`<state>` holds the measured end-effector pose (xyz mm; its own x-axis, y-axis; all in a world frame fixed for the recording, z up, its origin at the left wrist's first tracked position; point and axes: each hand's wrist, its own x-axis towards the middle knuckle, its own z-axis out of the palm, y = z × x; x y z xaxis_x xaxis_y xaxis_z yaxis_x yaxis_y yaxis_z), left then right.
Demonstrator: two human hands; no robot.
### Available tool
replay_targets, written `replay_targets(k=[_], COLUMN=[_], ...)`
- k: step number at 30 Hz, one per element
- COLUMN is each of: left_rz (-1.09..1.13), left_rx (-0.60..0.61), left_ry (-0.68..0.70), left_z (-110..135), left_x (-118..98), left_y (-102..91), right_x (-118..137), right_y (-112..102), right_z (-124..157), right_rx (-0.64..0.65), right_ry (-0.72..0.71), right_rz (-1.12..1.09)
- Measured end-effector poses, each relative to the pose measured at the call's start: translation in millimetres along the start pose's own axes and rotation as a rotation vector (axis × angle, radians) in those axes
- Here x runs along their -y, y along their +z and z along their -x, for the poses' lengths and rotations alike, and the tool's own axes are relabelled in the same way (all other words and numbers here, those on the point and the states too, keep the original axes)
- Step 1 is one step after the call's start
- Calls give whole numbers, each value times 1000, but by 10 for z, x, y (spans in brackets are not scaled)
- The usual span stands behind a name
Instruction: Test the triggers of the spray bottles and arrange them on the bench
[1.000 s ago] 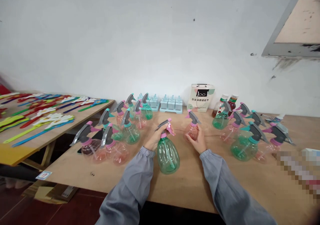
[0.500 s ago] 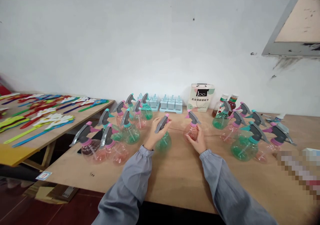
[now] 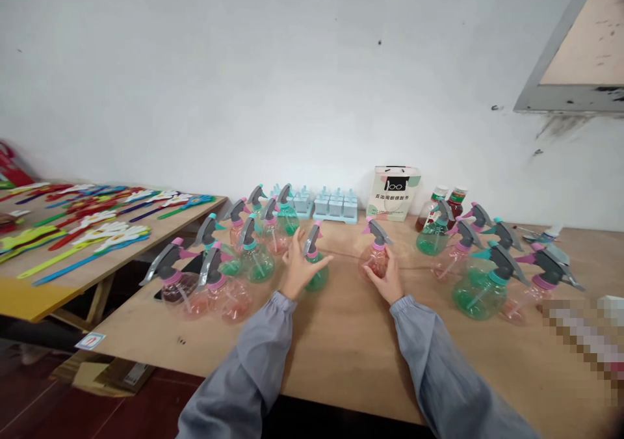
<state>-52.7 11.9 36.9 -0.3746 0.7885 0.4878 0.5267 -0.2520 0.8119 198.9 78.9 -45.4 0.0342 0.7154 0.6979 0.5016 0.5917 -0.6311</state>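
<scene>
My left hand (image 3: 301,266) is open, thumb and fingers spread, just left of a green spray bottle (image 3: 316,274) with a grey trigger and pink collar that stands upright on the table. My right hand (image 3: 387,273) is closed around the lower right side of a pink spray bottle (image 3: 371,258), which rests upright with its pink nozzle facing left. Several spray bottles, among them a green one (image 3: 257,263) with a teal collar, stand grouped on the left. A second group, with a large green spray bottle (image 3: 480,294), stands on the right.
Pale blue ice-pop moulds (image 3: 336,206), a printed paper bag (image 3: 394,193) and two bottles with red-brown contents (image 3: 455,199) line the wall. On the left, another table (image 3: 73,283) holds colourful hand-shaped sticks. A blurred patch (image 3: 580,335) covers something at the right.
My left hand has let go of the green spray bottle's trigger head and opened beside it. That bottle now stands upright. My right hand keeps hold of the pink one.
</scene>
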Motion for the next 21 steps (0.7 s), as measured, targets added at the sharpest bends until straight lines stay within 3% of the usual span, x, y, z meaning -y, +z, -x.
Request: replay_targets(k=[3, 6, 11, 16, 21], left_rz=[-230, -339, -342, -375, -384], left_rx=[20, 95, 78, 82, 72], left_ry=[-62, -82, -42, -100, -180], left_z=[224, 244, -266, -874, -1182], left_x=[155, 309, 446, 461, 442], left_y=[-52, -38, 229, 573, 723], right_x=[5, 5, 9, 46, 111], right_y=[13, 30, 47, 42, 42], right_z=[21, 51, 91, 139, 219], right_rx=[2, 14, 36, 41, 32], right_ry=[-1, -5, -4, -2, -13], right_rz=[-12, -19, -27, -21, -1])
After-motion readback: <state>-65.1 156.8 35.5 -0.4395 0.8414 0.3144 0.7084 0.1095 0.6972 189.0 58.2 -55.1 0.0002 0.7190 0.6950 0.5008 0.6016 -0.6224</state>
